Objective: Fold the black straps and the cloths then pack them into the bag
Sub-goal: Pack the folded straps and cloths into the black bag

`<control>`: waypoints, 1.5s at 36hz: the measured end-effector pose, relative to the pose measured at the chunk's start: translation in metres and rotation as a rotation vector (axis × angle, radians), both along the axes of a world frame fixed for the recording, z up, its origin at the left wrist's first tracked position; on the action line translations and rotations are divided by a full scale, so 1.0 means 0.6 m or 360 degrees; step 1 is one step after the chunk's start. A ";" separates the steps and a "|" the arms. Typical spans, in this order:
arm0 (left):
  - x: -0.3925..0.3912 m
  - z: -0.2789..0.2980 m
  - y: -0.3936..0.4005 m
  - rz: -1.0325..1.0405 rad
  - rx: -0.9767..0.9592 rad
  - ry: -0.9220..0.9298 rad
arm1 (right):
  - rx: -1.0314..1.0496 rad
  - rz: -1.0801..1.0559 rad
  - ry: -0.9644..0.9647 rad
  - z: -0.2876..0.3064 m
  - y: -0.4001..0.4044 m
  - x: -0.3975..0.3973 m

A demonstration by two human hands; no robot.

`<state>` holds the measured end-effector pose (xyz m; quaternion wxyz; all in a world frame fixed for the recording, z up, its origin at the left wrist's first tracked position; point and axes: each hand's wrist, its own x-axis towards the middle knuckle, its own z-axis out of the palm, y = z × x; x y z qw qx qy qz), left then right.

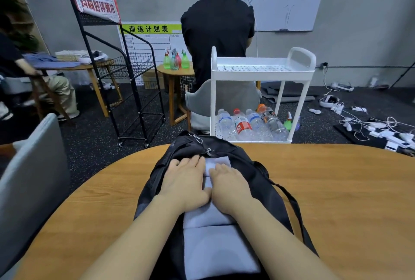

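Black bag [258,167]; pale lavender cloth [215,250]; orange-brown table [336,190].

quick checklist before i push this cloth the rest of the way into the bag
1. Bag opening: the black bag is unzipped at its top, and the cloth's far end sits at the opening. Ok.
2. Cloth folded: the pale cloth lies as a long folded strip on the bag. Ok.
3. Hands: the left hand and the right hand both lie flat, side by side, on the cloth and bag. Ok.
4. Cloth fully in: most of it is still outside. Not ok.
5. Black straps packed: none seen apart from the bag's own. Cannot tell.
6. Bag support: it lies flat on the wooden table. Ok.
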<state>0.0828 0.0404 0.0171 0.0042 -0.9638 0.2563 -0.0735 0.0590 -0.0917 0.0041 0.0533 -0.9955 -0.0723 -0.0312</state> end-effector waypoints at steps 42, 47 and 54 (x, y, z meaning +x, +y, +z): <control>0.089 0.065 0.026 -0.0160 0.0625 -0.0173 | 0.0090 0.0015 0.0464 0.002 0.013 0.011; 0.073 0.076 0.034 -0.0148 0.0600 -0.0138 | 0.0109 0.0003 0.0449 0.021 0.029 0.004; 0.031 0.078 0.055 0.0112 0.0690 -0.0058 | -0.0060 0.0017 0.0480 -0.009 0.052 -0.002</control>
